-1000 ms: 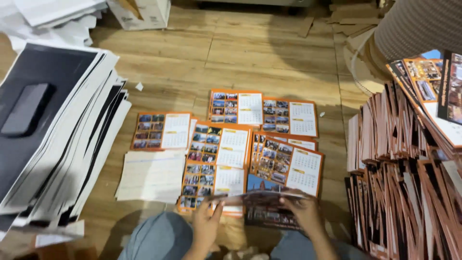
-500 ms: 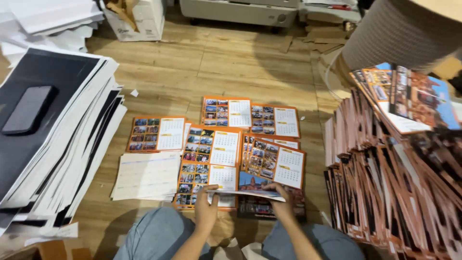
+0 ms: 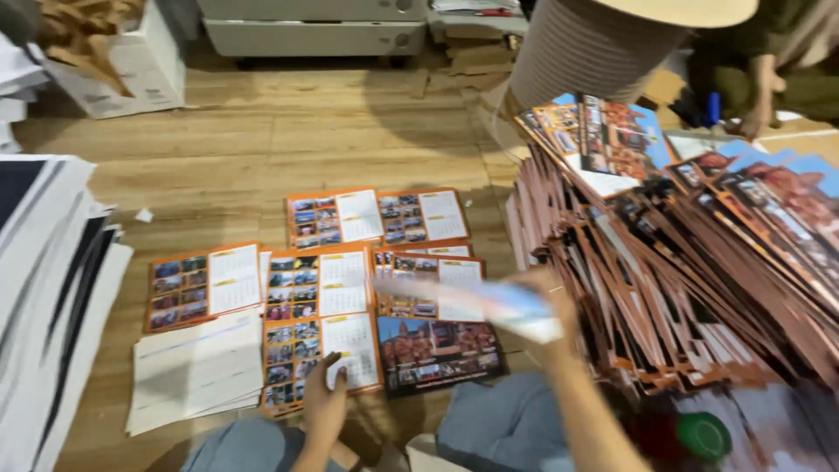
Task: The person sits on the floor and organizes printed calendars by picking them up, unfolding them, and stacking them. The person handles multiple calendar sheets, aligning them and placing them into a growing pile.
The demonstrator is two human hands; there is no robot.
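Now we gather printed sheets; our right hand point(image 3: 552, 301) pinches a blurred glossy sheet point(image 3: 476, 301) above the orange calendar pages point(image 3: 319, 328); our left hand point(image 3: 323, 404) presses them flat, fingers together; next, we judge, calls for stacking it squarely.

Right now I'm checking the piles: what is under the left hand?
The left hand rests on an orange calendar sheet of photos and date grids, atop a pile on the wooden floor. Lower sheets are covered.

Looks like a print shop or bindery workroom: orange-bordered printed calendar sheets point(image 3: 319, 297) laid out on a wooden plank floor point(image 3: 262, 149), slanting stacks of brown-edged colour prints point(image 3: 699, 262), piles of white paper sheets point(image 3: 44, 288), a large ribbed paper roll point(image 3: 585, 52), grey machine housing point(image 3: 315, 26) behind.
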